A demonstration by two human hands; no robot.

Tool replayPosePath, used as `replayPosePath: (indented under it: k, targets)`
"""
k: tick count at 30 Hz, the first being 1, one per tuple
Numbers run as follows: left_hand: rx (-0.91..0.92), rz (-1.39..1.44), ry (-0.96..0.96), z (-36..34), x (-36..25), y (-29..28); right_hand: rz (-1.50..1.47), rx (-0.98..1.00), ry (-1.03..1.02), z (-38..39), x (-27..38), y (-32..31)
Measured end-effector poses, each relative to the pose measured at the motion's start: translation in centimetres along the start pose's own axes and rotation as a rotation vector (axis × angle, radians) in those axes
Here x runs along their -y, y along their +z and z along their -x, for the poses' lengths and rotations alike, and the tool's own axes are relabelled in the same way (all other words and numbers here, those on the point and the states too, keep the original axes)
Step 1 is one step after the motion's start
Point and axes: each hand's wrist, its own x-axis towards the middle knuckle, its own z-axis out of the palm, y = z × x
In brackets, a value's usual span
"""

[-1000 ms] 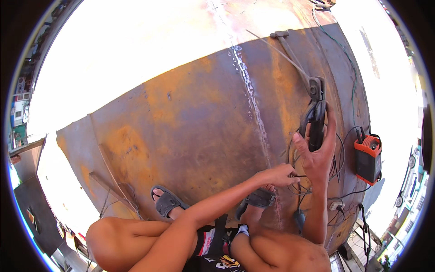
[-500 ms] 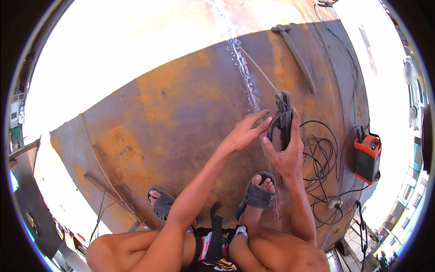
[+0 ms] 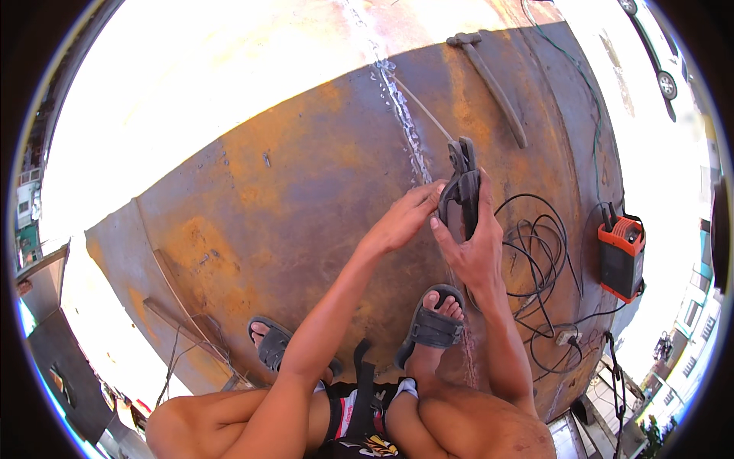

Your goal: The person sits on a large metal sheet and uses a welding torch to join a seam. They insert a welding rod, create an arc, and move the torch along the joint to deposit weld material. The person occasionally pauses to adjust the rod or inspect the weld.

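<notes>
The right hand (image 3: 475, 249) is wrapped around the black holder (image 3: 468, 177), with the thumb on its left side and the fingers on its right side. The holder points up, away from the person, and its bottom end is down in the palm. The left hand (image 3: 405, 216) is open and flat, with its fingers out long. Its fingertips are right at the left side of the holder, but I cannot tell if they touch it. So the holder is in the right hand and just past the tips of the left hand.

A thin rod (image 3: 423, 105) sticks out of the top of the holder. It slants up and left to the bumpy white line (image 3: 401, 109). I cannot tell if its tip touches the line. The line runs along a big rusty plate (image 3: 306, 199).

A hammer (image 3: 493, 86) lies on the plate, up and to the right of the holder. Loops of black cable (image 3: 527, 195) lie to the right of the right hand. Past them is an orange and black box (image 3: 621, 260). The person's 2 feet, in dark sandals (image 3: 437, 330), are on the plate below the hands.
</notes>
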Motion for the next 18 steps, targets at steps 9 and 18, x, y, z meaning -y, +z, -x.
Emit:
replayPosePath:
  k: [9, 18]
  targets:
    - [-0.043, 0.085, -0.096, 0.4, -1.4, 0.1, 0.017, -0.005, -0.029, -1.0, 0.1, 0.6]
    - [-0.047, 0.053, -0.069, 0.5, -0.7, 0.0, 0.023, 0.003, -0.017, -0.7, 0.0, 0.4]
